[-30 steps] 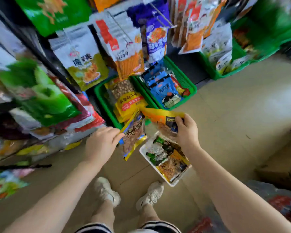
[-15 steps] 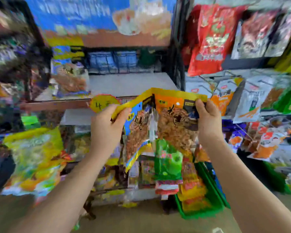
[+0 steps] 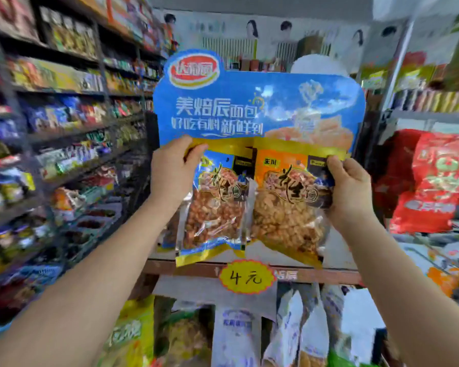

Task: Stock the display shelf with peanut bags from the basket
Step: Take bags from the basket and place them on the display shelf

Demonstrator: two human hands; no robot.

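Observation:
My left hand (image 3: 174,172) grips the top left corner of a blue-and-yellow peanut bag (image 3: 214,221). My right hand (image 3: 351,189) grips the right edge of an orange-and-yellow peanut bag (image 3: 284,218). Both bags hang upright side by side, raised in front of the display shelf (image 3: 316,272), just above its brown front rail. Above them stands the shelf's blue header board (image 3: 260,109). The basket is out of view.
A yellow price tag (image 3: 245,278) reading 4 hangs on the shelf rail. White and yellow snack bags (image 3: 289,332) fill the tier below. Stocked aisle shelves (image 3: 64,133) run along the left. Red bags (image 3: 435,181) hang at the right.
Both hands have lifted the two peanut bags from the floor basket up to the top tier of the display shelf. My view has swung upward from the floor to the header board.

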